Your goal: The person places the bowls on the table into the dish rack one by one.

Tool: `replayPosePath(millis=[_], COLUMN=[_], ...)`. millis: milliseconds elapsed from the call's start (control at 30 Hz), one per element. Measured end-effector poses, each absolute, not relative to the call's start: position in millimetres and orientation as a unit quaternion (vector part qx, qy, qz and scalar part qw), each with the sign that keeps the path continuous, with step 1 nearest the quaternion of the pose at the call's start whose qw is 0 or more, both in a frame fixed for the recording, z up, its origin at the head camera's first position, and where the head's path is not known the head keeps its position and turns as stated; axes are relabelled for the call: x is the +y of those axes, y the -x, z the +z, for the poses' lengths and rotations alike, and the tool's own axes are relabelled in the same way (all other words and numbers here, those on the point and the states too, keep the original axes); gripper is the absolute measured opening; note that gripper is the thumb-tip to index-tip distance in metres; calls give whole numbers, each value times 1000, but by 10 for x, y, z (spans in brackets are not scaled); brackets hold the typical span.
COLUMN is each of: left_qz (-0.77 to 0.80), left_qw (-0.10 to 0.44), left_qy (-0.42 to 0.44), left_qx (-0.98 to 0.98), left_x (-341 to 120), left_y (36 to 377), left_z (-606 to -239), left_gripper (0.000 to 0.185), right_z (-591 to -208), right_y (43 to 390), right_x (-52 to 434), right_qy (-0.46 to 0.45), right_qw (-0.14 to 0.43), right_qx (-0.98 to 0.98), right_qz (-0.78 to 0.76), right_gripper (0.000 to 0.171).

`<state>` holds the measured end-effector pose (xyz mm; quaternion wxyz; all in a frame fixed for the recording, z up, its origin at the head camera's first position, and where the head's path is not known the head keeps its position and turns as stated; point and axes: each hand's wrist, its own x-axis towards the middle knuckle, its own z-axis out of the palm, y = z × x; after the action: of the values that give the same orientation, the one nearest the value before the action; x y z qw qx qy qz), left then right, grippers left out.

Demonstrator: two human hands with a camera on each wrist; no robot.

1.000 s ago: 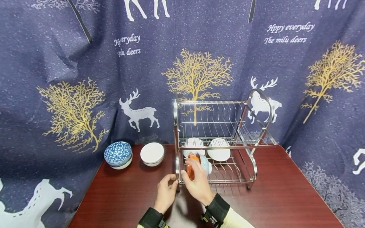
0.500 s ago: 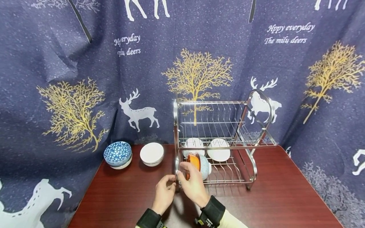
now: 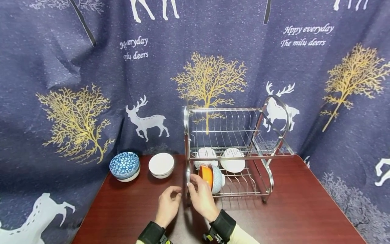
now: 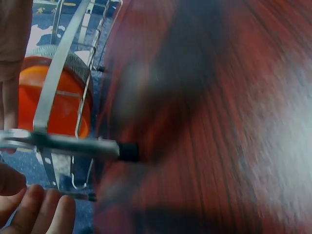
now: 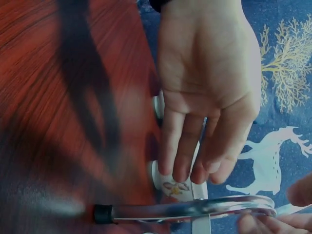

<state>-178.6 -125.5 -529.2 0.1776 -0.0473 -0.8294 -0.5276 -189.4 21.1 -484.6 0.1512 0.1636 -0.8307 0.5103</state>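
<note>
Two hands [image 3: 167,206], one rack [image 3: 256,157], five-plus bowls [image 3: 161,164]

Shiny metal here: the rack [image 3: 219,158] gleams smooth and polished, ending in a black foot cap [image 5: 103,214], dull like plastic or rubber. Below, the desk [image 3: 298,210] shows reddish wood grain, glossy under the light. The orange bowl [image 4: 31,100] looks smooth, glazed! The white bowl [image 3: 161,163]: smooth ceramic-looking. Behind, soft, creased matt cloth, the curtain [image 3: 253,78]; black wristbands [image 3: 223,223], matt fabric-like.

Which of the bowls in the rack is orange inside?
The speckled grey-blue bowl at the lower front of the dish rack, nearest the right hand. Its orange interior faces left; the two white bowls behind show no orange.
</note>
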Motion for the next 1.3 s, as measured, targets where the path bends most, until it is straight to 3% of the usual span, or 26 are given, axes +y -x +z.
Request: replayPosePath(millis=[500, 867, 1300], left_qz=[-468, -413, -366], left_qw=[201, 249, 200], left_qy=[-28, -122, -169], left_qx=[-860, -867, -893], left_x=[-1564, -1847, -2155], left_y=[2028, 2268, 2590], left_z=[-5295, -5277, -5267], left_gripper=[11, 37, 58], right_z=[-5015, -5099, -5102], right_y=[1975, 1975, 1971], right_x=[75, 26, -18], right_qy=[-123, -117, -128], right_qw=[138, 131, 150], right_qx=[-809, -799, -794], right_qz=[559, 575, 575], right_gripper=[33, 19, 14])
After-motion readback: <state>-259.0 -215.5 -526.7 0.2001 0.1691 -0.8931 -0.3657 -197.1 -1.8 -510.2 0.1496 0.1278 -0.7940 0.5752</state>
